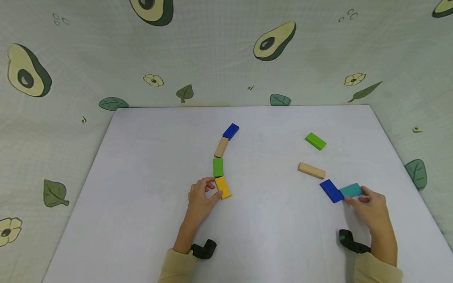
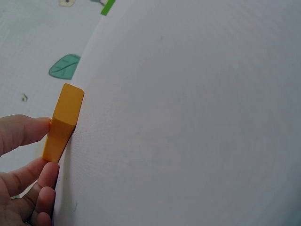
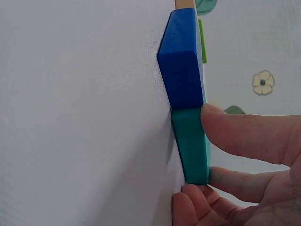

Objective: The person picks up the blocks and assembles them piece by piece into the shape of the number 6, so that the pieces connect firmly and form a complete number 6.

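Note:
My left hand pinches a yellow block between thumb and fingers. The yellow block lies at the near end of a curved row, right at a green block. Beyond that come a plain wooden block and a blue block at the far end. On the right, my right hand holds a teal block by its ends. One end of the teal block meets a second blue block, which lies at an angle to it.
Beyond the right hand, a second wooden block and a second green block lie on the white table. A cloth with printed avocados hangs behind the table's far edge. Each wrist wears a black camera mount.

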Tool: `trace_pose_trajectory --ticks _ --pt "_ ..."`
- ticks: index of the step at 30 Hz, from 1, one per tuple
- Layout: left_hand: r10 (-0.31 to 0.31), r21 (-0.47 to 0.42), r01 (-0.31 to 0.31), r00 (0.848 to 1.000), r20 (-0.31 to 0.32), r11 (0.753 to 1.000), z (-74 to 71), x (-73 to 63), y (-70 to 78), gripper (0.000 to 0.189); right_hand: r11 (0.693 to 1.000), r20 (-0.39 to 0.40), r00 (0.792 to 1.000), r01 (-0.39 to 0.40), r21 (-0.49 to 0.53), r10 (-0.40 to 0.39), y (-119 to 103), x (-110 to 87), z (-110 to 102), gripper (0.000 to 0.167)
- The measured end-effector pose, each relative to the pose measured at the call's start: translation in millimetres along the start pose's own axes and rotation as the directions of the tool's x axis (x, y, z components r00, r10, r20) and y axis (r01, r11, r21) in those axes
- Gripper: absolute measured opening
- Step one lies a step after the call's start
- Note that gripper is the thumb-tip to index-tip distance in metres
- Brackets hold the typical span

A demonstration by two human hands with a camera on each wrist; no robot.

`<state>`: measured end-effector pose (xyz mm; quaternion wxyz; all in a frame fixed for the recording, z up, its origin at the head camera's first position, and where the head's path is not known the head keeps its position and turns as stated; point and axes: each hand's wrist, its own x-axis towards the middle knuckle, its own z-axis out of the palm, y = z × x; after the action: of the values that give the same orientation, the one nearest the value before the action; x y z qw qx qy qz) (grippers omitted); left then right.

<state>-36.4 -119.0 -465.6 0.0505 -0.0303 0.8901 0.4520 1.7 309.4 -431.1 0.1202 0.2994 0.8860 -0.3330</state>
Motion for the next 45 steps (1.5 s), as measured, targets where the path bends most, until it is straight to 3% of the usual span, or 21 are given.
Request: trace_pose_trajectory --ticks 9,14,18,22,29,34,39,43,45 --pt "-0.002 0.009 0.002 1.000 0.013 1.000 -1.9 -0.2 2.8 0.042 0.999 -0.004 1.000 0.022 0.038 -0.022 4 1.2 1 0.080" --pt "-0.005 0.009 0.005 1.000 0.018 1.000 -2.1 -0.1 3.8 0.042 0.997 -0.020 1.000 -0.013 0.075 0.014 1 -0.3 2 0.080" --pt "0.000 0.011 0.000 1.000 0.017 1.000 -2.5 0.1 2.6 0.042 0.994 -0.072 0.995 -0.059 0.091 0.066 -1 -0.7 3 0.074" --pt "0.004 0.013 -0.004 1.000 0.013 1.000 -2.3 0.4 1.8 0.042 0.989 -0.165 0.984 -0.049 0.141 0.072 7 6.7 6 0.060" --pt "0.012 0.017 -0.012 1.000 0.015 1.000 -2.0 1.1 0.8 0.042 0.950 -0.263 0.962 0.006 0.311 0.080 42 38.7 18 0.044" --pt "0.005 0.013 -0.006 1.000 0.022 1.000 -2.2 0.7 1.7 0.042 0.900 -0.321 0.940 0.035 0.435 0.118 49 47.2 19 0.037" --pt "0.000 0.013 -0.001 1.000 0.023 1.000 -2.8 0.5 2.4 0.042 0.860 -0.358 0.927 0.089 0.502 0.114 35 36.9 17 0.033" --pt "0.001 0.013 -0.001 1.000 0.021 1.000 -3.0 0.5 2.4 0.042 0.876 -0.331 0.940 0.085 0.474 0.088 0 9.4 16 0.034" --pt "0.002 0.013 -0.002 1.000 0.021 1.000 -3.0 0.6 2.0 0.042 0.904 -0.314 0.947 0.076 0.420 0.067 -13 -0.6 18 0.037"
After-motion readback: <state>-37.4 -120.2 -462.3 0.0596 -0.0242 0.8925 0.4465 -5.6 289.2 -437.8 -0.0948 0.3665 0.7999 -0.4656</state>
